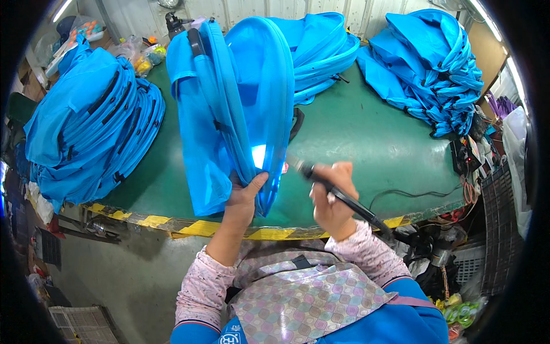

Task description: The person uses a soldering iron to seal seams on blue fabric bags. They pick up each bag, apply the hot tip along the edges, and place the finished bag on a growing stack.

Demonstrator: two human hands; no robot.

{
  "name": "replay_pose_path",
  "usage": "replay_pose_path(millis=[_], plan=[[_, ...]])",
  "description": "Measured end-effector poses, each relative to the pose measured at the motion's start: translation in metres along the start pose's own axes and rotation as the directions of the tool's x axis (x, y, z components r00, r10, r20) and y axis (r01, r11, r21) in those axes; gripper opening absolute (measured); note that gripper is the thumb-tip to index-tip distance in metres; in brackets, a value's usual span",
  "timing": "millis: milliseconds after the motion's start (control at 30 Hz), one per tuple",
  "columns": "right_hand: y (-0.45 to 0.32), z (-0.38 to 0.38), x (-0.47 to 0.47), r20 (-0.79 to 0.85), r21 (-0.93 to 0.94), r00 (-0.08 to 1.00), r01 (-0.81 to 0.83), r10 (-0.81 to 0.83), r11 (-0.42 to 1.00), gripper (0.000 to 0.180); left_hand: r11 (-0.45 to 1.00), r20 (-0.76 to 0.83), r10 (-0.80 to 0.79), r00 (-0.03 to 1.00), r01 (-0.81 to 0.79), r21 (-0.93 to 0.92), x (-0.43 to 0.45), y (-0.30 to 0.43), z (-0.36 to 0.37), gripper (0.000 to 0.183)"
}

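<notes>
In my left hand (245,198) is the near edge of a blue fabric piece (206,129) with a round, hoop-like padded rim, standing upright on the table. My thumb lies over the rim's lower end. My right hand (337,202) grips a black corded handheld tool (354,207), possibly a hot-air pen. Its blurred metal tip points left, close to the fabric's right edge; whether they touch cannot be told. A bright white light patch (259,156) shows on the fabric just above my left thumb. A black strap (296,124) emerges behind the fabric.
The green table (399,150) has a yellow-and-black taped front edge (197,228). Stacks of blue fabric pieces lie at left (94,124), back (322,56) and right (425,69). A dark cable (412,193) crosses toward a black box (465,157). A spray bottle (174,25) stands behind.
</notes>
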State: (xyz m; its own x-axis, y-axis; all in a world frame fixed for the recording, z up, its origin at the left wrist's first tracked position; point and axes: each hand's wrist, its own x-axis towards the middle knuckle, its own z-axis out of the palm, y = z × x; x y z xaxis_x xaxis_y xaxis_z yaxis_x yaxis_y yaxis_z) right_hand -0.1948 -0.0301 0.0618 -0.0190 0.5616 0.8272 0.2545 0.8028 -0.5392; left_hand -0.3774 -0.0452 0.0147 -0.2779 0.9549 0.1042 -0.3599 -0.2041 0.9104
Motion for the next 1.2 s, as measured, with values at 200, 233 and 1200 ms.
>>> replay_pose_path(millis=[200, 233, 1200], plan=[[0.003, -0.005, -0.015, 0.144, -0.054, 0.940, 0.319, -0.309, 0.946, 0.025, 0.999, -0.043, -0.021, 0.999, 0.019, -0.046, 0.000, -0.001, 0.003, 0.048], [0.004, -0.003, -0.014, 0.136, -0.054, 0.934, 0.339, -0.329, 0.939, 0.027, 0.999, -0.053, -0.010, 0.999, 0.007, -0.045, 0.000, 0.000, 0.003, 0.048], [0.056, 0.043, 0.024, -0.009, -0.397, 0.968, 0.228, -0.252, 0.889, 0.052, 0.984, 0.039, -0.026, 0.999, 0.033, -0.174, -0.022, 0.005, -0.017, 0.055]])
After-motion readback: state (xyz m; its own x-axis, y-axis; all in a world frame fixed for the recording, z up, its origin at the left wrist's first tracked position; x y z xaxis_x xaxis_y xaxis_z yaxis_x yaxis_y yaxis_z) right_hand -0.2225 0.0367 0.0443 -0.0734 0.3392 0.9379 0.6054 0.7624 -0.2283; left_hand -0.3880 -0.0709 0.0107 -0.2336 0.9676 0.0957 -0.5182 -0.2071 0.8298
